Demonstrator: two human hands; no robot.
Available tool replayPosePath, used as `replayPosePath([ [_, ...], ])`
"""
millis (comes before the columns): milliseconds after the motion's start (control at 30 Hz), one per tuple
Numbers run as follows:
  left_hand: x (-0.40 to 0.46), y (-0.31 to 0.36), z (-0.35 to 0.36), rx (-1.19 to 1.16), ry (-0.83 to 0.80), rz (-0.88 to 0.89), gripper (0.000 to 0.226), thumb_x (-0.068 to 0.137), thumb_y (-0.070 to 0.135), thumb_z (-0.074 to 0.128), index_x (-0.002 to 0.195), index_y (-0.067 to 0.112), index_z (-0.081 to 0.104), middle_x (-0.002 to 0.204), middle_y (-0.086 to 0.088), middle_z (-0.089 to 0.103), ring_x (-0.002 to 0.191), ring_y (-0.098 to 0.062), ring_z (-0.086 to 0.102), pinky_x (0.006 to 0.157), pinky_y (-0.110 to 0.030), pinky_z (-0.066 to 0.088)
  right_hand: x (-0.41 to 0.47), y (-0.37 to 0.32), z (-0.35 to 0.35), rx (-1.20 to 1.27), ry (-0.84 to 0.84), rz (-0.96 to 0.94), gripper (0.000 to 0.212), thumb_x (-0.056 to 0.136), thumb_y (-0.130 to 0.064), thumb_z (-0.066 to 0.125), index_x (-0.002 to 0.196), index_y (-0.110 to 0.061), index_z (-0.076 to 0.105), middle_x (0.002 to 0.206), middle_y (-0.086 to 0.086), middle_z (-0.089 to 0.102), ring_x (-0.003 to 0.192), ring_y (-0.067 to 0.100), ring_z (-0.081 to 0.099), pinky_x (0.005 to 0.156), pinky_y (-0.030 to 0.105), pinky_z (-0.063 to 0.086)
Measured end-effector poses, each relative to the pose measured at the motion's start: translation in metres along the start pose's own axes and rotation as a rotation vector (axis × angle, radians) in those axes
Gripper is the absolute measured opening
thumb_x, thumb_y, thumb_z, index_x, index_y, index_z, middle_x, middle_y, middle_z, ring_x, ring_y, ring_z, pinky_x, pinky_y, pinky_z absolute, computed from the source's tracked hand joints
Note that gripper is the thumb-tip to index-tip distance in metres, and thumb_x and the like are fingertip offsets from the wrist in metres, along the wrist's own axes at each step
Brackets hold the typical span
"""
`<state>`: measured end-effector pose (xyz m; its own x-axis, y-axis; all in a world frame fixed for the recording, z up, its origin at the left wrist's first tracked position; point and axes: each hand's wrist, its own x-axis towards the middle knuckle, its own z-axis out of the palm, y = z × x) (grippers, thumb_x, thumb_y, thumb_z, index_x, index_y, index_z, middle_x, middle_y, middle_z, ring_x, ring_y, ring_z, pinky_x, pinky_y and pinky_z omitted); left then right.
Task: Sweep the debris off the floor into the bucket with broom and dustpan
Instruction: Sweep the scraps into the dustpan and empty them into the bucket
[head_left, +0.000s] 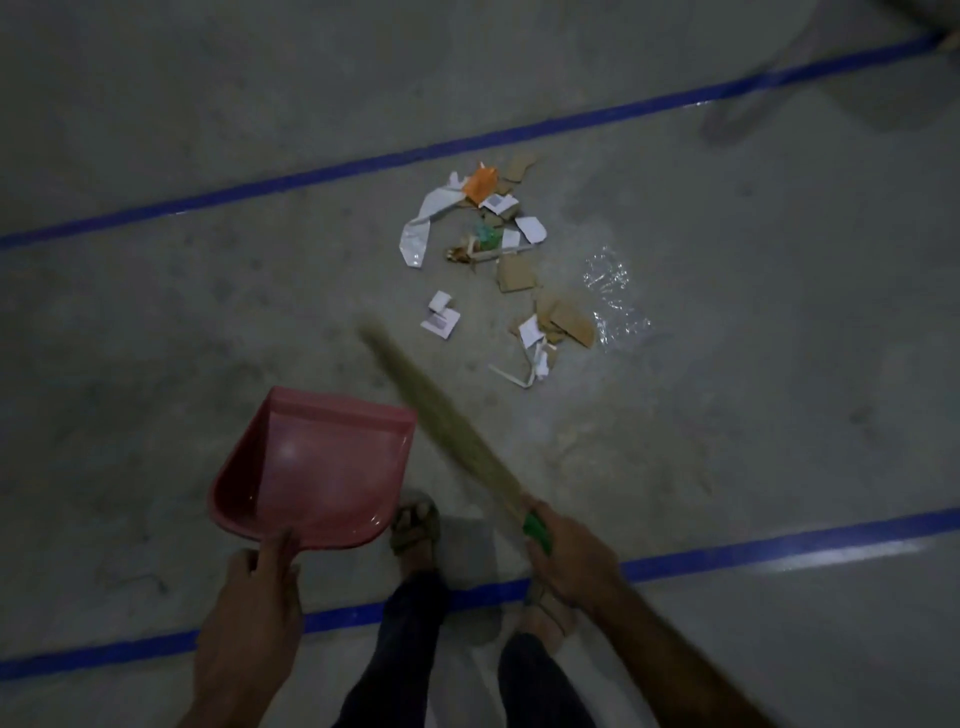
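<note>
Approach step: left hand (249, 613) grips the pink plastic dustpan (311, 473), right hand (566, 556) grips the green-handled straw broom (447, 426); next, lower both beside the scattered paper-and-cardboard debris (498, 254).

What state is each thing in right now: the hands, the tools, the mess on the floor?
left hand: grips the dustpan's handle
dustpan: pink, empty, held above the floor
right hand: grips the broom's green handle
broom: raised, blurred, bristles short of the debris
debris: scattered paper, cardboard and plastic, unswept
bucket: not in view
</note>
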<state>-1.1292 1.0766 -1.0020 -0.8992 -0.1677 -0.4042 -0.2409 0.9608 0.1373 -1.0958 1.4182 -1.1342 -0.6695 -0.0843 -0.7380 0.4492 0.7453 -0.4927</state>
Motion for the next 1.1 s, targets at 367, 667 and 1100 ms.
replayPosePath([
  [367, 0.097, -0.062, 0.013, -0.002, -0.053, 0.050, 0.049, 0.092, 0.022, 0.062, 0.133, 0.040, 0.044, 0.100, -0.005, 0.047, 0.079, -0.036, 0.068, 0.063, -0.041, 0.050, 0.153, -0.034, 0.000, 0.066, 0.115, 0.301, 0.062, 0.097, -0.032, 0.048, 0.155, -0.027, 0.027, 0.127, 0.018, 0.061, 0.113, 0.037, 0.062, 0.093, 0.042, 0.051],
  [667, 0.143, -0.048, -0.030, -0.073, -0.156, 0.126, 0.055, 0.090, 0.019, 0.064, 0.139, 0.036, 0.043, 0.095, -0.003, 0.048, 0.073, -0.035, 0.062, 0.059, -0.044, 0.052, 0.040, -0.037, -0.065, 0.431, 0.312, 0.366, 0.056, 0.095, -0.048, 0.053, 0.146, -0.049, 0.029, 0.119, -0.001, 0.061, 0.094, 0.019, 0.061, 0.089, 0.044, 0.055],
  [1100, 0.214, 0.021, 0.014, -0.035, -0.185, 0.301, 0.057, 0.086, 0.014, 0.069, 0.135, 0.035, 0.048, 0.093, -0.002, 0.048, 0.070, -0.034, 0.064, 0.055, -0.039, 0.051, 0.105, 0.060, -0.096, 0.378, 0.324, 0.665, 0.070, 0.096, -0.035, 0.057, 0.156, -0.026, 0.023, 0.126, 0.018, 0.062, 0.103, 0.038, 0.065, 0.090, 0.047, 0.055],
])
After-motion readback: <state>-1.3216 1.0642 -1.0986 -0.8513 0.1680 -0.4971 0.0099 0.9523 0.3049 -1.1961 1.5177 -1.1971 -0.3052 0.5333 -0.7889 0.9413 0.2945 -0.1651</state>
